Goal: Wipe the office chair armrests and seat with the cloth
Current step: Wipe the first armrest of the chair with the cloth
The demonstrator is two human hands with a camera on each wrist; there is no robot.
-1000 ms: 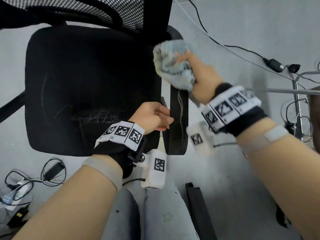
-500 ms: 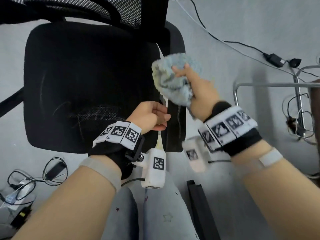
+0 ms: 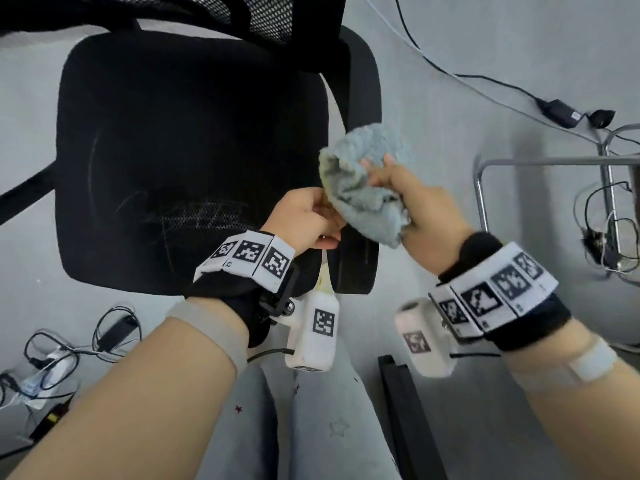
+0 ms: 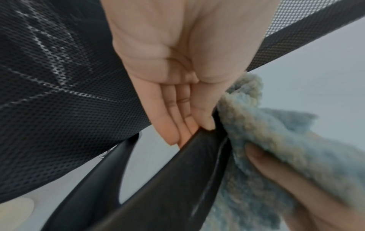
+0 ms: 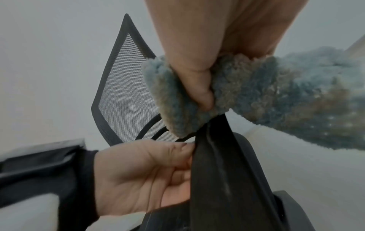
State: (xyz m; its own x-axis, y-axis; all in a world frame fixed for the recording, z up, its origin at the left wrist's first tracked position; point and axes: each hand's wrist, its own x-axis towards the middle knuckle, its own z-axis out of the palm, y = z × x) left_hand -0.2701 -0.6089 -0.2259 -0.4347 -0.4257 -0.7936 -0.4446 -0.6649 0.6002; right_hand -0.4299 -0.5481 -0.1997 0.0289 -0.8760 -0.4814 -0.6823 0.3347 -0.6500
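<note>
The black office chair's mesh seat (image 3: 180,143) fills the left of the head view. Its right armrest (image 3: 360,268) runs toward me, seen close as a black bar (image 4: 177,179) (image 5: 219,171). My left hand (image 3: 304,216) (image 5: 150,170) grips the armrest's inner edge, thumb on top, fingers (image 4: 177,125) along its side. My right hand (image 3: 426,220) grips a bunched blue-grey fluffy cloth (image 3: 363,195) (image 5: 256,87) and presses it on the armrest just beyond the left hand. The cloth (image 4: 266,140) hides the middle of the armrest.
The mesh backrest (image 5: 126,78) rises behind the seat. A cable with a power adapter (image 3: 557,109) and a metal frame (image 3: 540,161) lie on the grey floor at right. Tangled cables (image 3: 69,344) sit lower left. A black bar (image 3: 405,410) lies beside my legs (image 3: 311,427).
My right hand has slid the cloth along the armrest toward me, from its far end to beside my left hand. The left hand has kept its hold.
</note>
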